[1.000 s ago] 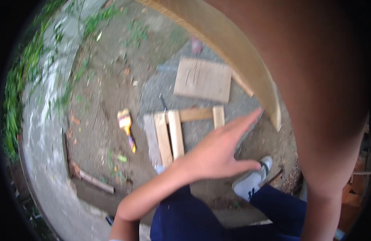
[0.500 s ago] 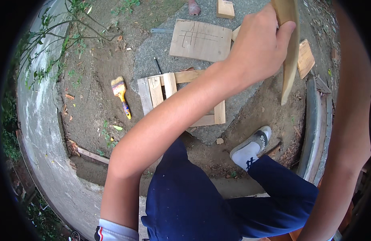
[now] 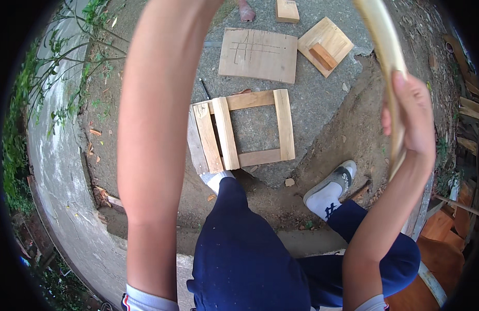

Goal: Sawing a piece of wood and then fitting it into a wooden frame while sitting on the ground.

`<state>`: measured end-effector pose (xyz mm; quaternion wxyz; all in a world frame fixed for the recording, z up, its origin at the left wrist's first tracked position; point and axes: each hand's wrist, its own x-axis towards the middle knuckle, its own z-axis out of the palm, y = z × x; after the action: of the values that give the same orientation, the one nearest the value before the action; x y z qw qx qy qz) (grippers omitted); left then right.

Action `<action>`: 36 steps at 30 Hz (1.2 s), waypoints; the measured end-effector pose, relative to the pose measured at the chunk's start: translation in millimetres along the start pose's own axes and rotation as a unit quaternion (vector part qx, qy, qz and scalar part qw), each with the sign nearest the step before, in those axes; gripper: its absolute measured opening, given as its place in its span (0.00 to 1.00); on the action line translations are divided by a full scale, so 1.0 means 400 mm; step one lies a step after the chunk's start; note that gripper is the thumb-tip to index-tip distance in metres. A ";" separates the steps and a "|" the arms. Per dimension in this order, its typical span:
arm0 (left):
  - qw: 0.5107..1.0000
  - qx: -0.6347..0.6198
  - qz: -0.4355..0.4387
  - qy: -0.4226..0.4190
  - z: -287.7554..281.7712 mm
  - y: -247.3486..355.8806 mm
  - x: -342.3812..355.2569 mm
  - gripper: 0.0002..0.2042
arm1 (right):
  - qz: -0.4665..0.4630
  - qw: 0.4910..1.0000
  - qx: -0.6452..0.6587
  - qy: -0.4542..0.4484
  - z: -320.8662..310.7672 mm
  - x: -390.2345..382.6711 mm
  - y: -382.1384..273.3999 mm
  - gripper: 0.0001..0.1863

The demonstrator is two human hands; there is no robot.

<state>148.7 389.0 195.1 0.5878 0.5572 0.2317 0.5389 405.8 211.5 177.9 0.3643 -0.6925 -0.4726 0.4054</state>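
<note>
My right hand [image 3: 414, 111] is closed around a pale wooden board [image 3: 385, 36], raised at the right and seen almost edge-on. The board runs up past the top of the picture. My left forearm [image 3: 155, 114] reaches upward, and its hand lies beyond the upper edge. Below, between my feet, a frame of wooden slats [image 3: 285, 124] rests partly on a concrete slab [image 3: 322, 114]. Beyond it lies a grey-brown board [image 3: 257, 67] with dark lines drawn on it. To that board's right is a square wooden piece [image 3: 338, 41] with a small reddish wood block [image 3: 322, 56] on top.
A light wood block [image 3: 287, 11] and a dull reddish object [image 3: 246, 11] lie at the far edge. A dark pencil-like stick [image 3: 204, 89] is beside the frame. Scrap wood [image 3: 446, 225] is piled at right. Leafy branches [image 3: 102, 41] and a concrete kerb [image 3: 55, 135] border the left.
My left arm has swung from across the middle to straight up, its hand leaving view. My right hand has come into view gripping the board. The paintbrush is now covered by my left arm.
</note>
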 end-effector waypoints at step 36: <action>0.672 0.718 -0.171 0.068 -0.160 -0.498 -0.890 0.54 | 0.028 0.960 -0.253 0.118 0.348 0.027 0.531 0.19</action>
<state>56.5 137.9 -119.2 0.0714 0.7198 0.6776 0.1332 358.3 177.5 -69.3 0.2192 -0.8177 -0.4940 0.1980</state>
